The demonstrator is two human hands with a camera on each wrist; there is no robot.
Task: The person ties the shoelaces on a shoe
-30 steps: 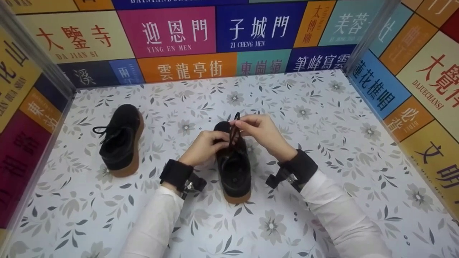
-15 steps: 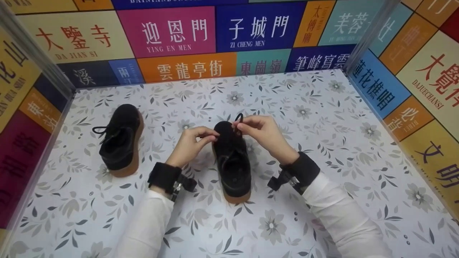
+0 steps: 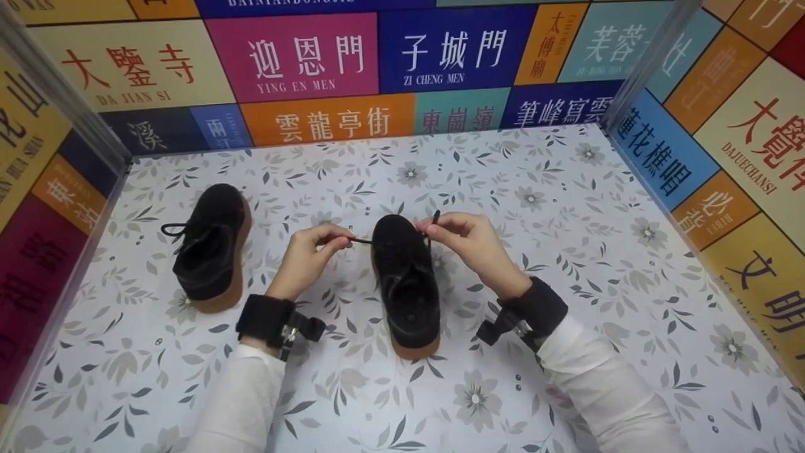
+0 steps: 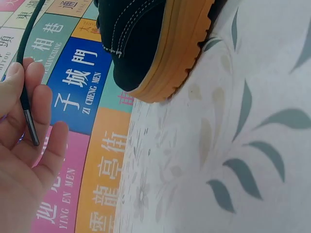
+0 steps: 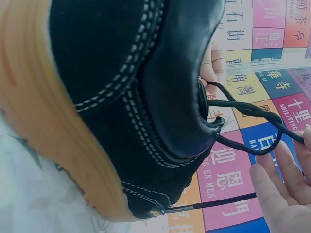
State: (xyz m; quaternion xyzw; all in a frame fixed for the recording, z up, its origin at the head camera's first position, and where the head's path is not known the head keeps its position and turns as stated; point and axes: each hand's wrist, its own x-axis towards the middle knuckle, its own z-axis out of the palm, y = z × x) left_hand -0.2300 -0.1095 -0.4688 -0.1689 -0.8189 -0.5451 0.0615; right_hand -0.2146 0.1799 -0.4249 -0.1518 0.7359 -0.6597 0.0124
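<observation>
A black shoe with white stitching and a tan sole [image 3: 412, 336] stands between my hands in the head view, toe pointing away. Left of it, my left hand [image 3: 311, 251] pinches a black shoelace [image 3: 361, 240] between thumb and fingers. The left wrist view shows that lace's metal tip [image 4: 31, 128] hanging past the fingers. To the shoe's right, my right hand [image 3: 475, 245] pinches the other stretch of lace [image 3: 436, 218] beside the toe. Crossed, twisted laces [image 5: 269, 116] run from the shoe to the right hand [image 5: 286, 187] in the right wrist view.
A second black shoe [image 3: 217, 251], its lace looped out at the left, stands further left on the floral-patterned surface [image 3: 321, 402]. Colourful printed panels [image 3: 295, 56] rise at the back and both sides.
My left hand has moved left and toward me from the shoe's laces, drawing its lace out sideways. My right hand has shifted slightly right with its lace. The shoes stay in place.
</observation>
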